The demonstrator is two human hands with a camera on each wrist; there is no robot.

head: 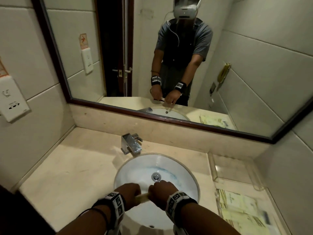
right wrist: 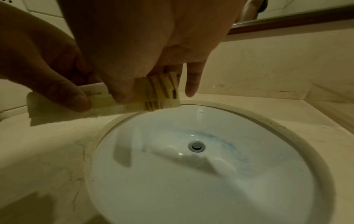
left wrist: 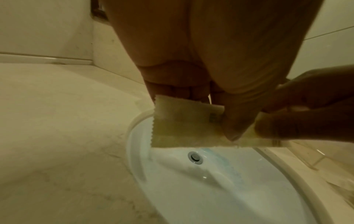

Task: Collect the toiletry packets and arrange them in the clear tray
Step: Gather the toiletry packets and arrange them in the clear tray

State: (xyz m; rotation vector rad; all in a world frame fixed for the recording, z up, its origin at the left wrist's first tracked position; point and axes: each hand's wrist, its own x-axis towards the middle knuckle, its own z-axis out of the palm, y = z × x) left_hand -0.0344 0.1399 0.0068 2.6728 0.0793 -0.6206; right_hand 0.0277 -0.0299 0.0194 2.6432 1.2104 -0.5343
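Note:
Both hands hold one pale yellow toiletry packet (head: 143, 197) above the near side of the white sink (head: 186, 170). My left hand (head: 130, 192) pinches its left end; the packet (left wrist: 182, 128) shows a serrated edge in the left wrist view. My right hand (head: 161, 190) pinches the right, striped end of the packet (right wrist: 159, 97), with the little finger sticking out. The clear tray (head: 215, 168) sits at the back right of the counter. Several more yellow packets (head: 237, 206) lie on the counter right of the sink.
A chrome faucet (head: 131, 144) stands behind the basin, whose drain (head: 156, 176) is in the middle. A wide mirror (head: 152, 65) covers the back wall. Wall sockets (head: 11, 100) are on the left. Beige counter (head: 67, 167) stretches left of the sink.

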